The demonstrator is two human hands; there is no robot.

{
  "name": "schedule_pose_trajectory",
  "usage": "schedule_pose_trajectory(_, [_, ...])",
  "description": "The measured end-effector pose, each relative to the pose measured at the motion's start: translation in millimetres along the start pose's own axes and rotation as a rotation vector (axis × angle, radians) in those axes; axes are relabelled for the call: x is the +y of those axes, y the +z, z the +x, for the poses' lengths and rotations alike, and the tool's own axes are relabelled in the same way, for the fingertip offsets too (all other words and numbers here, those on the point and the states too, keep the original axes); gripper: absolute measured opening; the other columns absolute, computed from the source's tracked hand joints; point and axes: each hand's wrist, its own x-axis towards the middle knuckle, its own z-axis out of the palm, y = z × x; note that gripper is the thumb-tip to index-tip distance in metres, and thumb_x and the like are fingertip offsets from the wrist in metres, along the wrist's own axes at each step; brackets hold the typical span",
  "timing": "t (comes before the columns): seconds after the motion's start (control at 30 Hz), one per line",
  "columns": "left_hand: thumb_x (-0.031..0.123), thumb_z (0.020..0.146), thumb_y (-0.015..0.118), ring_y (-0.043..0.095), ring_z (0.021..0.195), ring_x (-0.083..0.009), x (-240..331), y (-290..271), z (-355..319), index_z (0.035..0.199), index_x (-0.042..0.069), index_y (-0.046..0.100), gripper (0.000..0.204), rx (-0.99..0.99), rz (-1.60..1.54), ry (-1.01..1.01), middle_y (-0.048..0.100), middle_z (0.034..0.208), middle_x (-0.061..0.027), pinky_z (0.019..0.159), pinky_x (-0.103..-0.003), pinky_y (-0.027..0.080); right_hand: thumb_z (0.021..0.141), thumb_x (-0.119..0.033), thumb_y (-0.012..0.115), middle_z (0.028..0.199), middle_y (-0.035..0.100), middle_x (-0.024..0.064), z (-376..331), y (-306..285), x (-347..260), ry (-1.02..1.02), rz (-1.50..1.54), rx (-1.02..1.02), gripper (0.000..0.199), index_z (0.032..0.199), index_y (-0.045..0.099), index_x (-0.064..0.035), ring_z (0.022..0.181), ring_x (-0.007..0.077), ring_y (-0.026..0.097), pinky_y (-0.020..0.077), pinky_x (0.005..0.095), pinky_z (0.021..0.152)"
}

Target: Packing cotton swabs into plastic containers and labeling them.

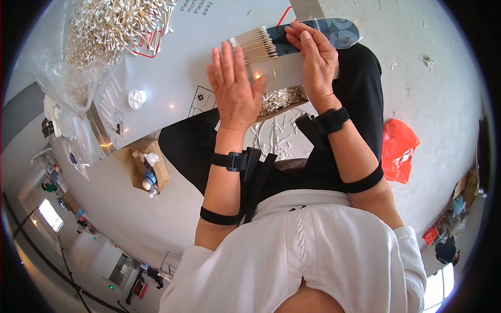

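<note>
A row of cotton swabs (255,45) lies side by side on a flat plastic bag with a clear part and a dark blue printed part (342,33). My left hand (233,96) is at the left end of the swabs, its fingers stretched out and nearly flat, holding nothing. Over the dark part of the bag, my right hand (319,60) has its fingers bent and pressed together on the film. Under the bag, between my hands, shows a cardboard box (284,108) with many loose cotton swabs in it.
A big heap of cotton swabs (112,31) in clear plastic lies on the grey table (177,68) at the far left. A small white round container (136,99) stands nearer. An open carton (136,169) and a red plastic bag (400,151) are on the floor. Swabs are scattered there.
</note>
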Motion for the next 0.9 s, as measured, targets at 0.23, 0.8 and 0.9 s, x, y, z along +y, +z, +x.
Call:
schedule_pose_trajectory(0.23, [0.040,0.104,0.039,0.028,0.143,-0.0299,-2,13,51,0.149,-0.005,0.024,0.065,0.500,-1.107,-0.262,0.028,0.154,-0.0220,0.118,-0.043,0.022,0.104,-0.028,0.047,0.133,0.056,0.0135,17,27,20,-0.038,0.140,-0.098,0.043,0.133,0.053,0.0036,0.127,0.0213,0.051,0.0380,0.0340,0.112])
schedule_pose_trajectory(0.8, [0.026,0.099,0.050,0.023,0.144,-0.0405,-14,2,13,0.142,0.006,0.045,0.048,0.243,-0.238,-0.036,0.031,0.154,-0.0165,0.115,-0.051,0.023,0.103,-0.020,0.048,0.128,0.059,0.0155,4,23,12,0.028,0.114,-0.050,0.036,0.126,0.058,0.0060,0.122,0.0220,0.055,0.0421,0.0343,0.109])
schedule_pose_trajectory(0.9, [0.039,0.099,0.050,0.019,0.145,-0.0404,-2,-2,4,0.144,0.006,0.043,0.057,0.074,0.044,-0.034,0.028,0.156,-0.0164,0.115,-0.057,0.018,0.103,-0.017,0.049,0.127,0.059,0.0156,1,20,8,0.032,0.105,-0.034,0.033,0.123,0.059,0.0061,0.121,0.0225,0.056,0.0425,0.0340,0.109])
